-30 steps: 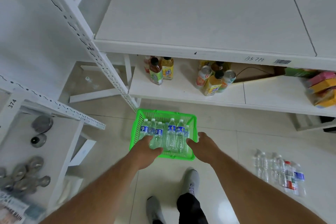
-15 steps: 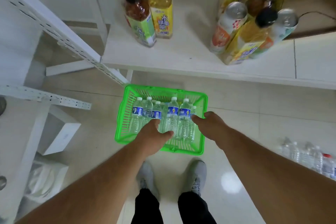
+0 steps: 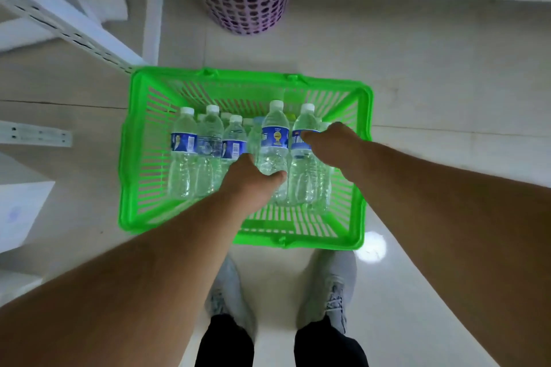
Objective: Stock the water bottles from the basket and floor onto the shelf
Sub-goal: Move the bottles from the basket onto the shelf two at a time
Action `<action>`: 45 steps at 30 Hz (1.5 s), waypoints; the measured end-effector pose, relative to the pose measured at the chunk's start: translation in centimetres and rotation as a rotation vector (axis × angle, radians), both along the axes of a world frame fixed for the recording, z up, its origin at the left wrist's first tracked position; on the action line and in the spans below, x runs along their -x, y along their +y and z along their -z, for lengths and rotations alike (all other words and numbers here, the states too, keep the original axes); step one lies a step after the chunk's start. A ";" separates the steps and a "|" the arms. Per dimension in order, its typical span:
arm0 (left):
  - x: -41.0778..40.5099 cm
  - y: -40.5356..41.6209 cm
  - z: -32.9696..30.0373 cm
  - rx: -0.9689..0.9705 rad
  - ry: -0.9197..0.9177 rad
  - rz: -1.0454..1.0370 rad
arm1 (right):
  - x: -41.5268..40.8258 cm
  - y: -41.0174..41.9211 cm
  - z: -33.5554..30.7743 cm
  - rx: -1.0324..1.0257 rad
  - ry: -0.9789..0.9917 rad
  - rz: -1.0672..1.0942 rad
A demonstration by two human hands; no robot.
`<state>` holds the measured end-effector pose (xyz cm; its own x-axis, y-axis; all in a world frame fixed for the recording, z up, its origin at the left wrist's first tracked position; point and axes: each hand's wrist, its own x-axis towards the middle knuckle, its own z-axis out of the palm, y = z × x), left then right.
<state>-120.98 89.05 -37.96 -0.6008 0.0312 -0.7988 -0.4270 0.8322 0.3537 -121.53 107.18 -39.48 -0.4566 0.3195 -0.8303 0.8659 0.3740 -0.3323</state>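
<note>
The view has dropped closer to the green basket (image 3: 131,158), and the drinks shelf has left the frame. The left hand (image 3: 253,179) now grips a water bottle (image 3: 274,140); the right hand (image 3: 331,143) now grips the neighbouring bottle (image 3: 304,134).

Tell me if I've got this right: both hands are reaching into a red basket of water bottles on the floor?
Not quite: the basket is green, not red, as the head view shows. The rest holds: both the left hand and the right hand reach into it among the water bottles, on the floor.
</note>
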 end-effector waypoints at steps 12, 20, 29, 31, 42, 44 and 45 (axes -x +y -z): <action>0.7 1.1 8.1 0.050 -0.041 0.049 | 2.4 -1.1 9.4 -0.138 -0.085 -0.031; 1.0 1.3 9.0 0.045 -0.064 0.025 | 2.2 -0.6 9.1 -0.118 -0.061 0.125; 0.6 -1.4 8.0 -0.104 -0.216 -0.099 | 0.9 -0.7 7.1 -0.045 0.081 0.087; 0.2 -2.2 6.9 -0.152 -0.235 -0.145 | 0.5 -0.7 5.7 -0.035 0.132 0.053; -1.3 -4.5 -12.4 -0.308 -0.092 -0.319 | -0.4 -0.7 -13.6 0.108 0.399 0.082; -1.5 -4.7 -18.0 -0.347 -0.058 -0.336 | -0.5 -0.6 -19.5 0.142 0.445 0.087; -1.7 -4.8 -20.9 -0.357 -0.034 -0.335 | -0.5 -0.6 -22.7 0.149 0.468 0.085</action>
<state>-119.32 84.21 -17.07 -0.5982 0.1161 -0.7929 -0.6667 0.4769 0.5729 -121.01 106.54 -16.74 -0.7691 0.2650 -0.5816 0.6360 0.2279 -0.7373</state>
